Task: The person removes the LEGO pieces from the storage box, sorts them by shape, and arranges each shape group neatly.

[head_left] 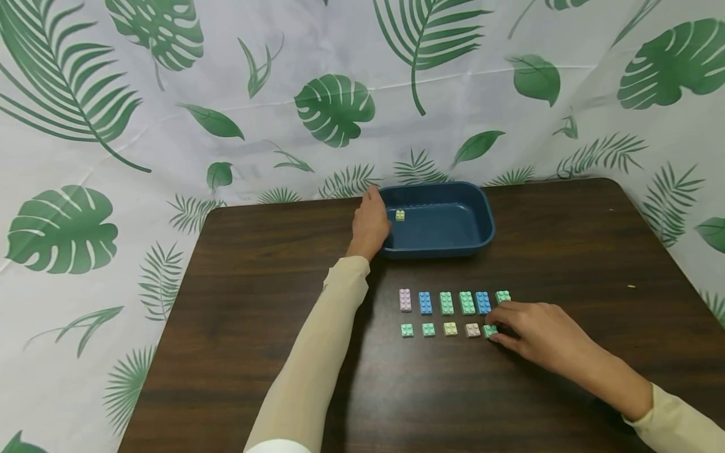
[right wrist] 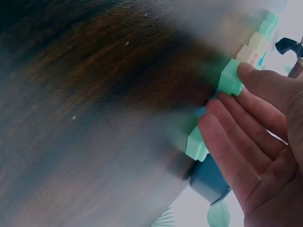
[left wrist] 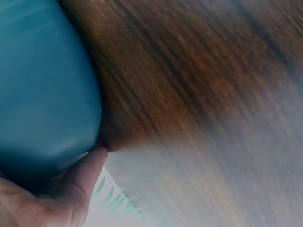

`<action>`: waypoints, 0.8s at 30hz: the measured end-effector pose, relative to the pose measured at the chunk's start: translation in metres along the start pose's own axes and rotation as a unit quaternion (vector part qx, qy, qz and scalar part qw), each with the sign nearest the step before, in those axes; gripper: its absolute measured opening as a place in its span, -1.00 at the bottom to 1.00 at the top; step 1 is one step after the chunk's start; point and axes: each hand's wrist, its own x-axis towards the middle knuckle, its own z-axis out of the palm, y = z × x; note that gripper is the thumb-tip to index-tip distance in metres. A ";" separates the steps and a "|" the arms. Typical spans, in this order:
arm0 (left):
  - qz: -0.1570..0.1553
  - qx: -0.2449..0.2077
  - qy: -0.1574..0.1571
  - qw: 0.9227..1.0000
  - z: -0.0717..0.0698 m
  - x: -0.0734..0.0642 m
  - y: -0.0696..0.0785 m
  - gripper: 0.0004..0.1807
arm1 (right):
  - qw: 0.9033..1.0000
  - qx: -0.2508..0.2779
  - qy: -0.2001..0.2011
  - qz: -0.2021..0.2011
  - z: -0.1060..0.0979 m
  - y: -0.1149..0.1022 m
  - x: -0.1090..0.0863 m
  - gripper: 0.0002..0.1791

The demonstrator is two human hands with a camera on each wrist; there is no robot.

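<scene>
My left hand (head_left: 370,220) grips the left end of a dark blue plastic bin (head_left: 438,253), its fingers at the rim and outer wall (left wrist: 47,94). A small yellow toy brick (head_left: 400,215) lies inside the bin, near that hand. At the right end of the front row of bricks, my right hand (head_left: 538,330) pinches a small green brick (right wrist: 230,78) between thumb and fingers, low over the table. Just beyond its knuckles, a green brick (head_left: 503,296) ends the back row and is partly covered by the hand.
The back row also has a pink brick (head_left: 404,300), blue bricks (head_left: 425,303) and green bricks (head_left: 446,303). In the front row lie small green bricks (head_left: 407,330), a yellow one (head_left: 450,329) and a beige one (head_left: 472,330). A leaf-print cloth (head_left: 255,157) hangs behind the brown table (head_left: 255,283).
</scene>
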 end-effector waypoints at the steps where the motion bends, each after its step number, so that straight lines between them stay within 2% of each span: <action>1: 0.000 0.001 0.000 1.000 0.000 0.000 -0.001 -0.22 | 1.000 -0.001 0.002 -0.001 0.001 -0.001 0.000 -0.75; 8: -0.004 -0.001 -0.003 1.000 -0.001 0.002 -0.004 -0.21 | 1.000 -0.012 0.008 0.002 -0.004 -0.004 0.001 -0.72; 15: -0.008 -0.004 -0.009 1.000 0.001 0.004 -0.003 -0.22 | 0.994 -0.028 0.091 -0.047 -0.025 0.001 0.013 -0.73; 20: -0.003 -0.002 -0.010 1.000 0.001 0.003 -0.001 -0.25 | 0.987 -0.030 0.144 -0.062 -0.039 0.005 0.031 -0.26; 21: -0.001 -0.003 -0.008 1.000 0.001 0.003 -0.001 -0.26 | 0.986 -0.025 0.150 -0.061 -0.041 0.005 0.036 -0.30; 24: 0.004 -0.001 -0.002 1.000 0.001 0.002 -0.002 -0.25 | 0.986 -0.005 0.155 -0.058 -0.046 0.006 0.053 -0.64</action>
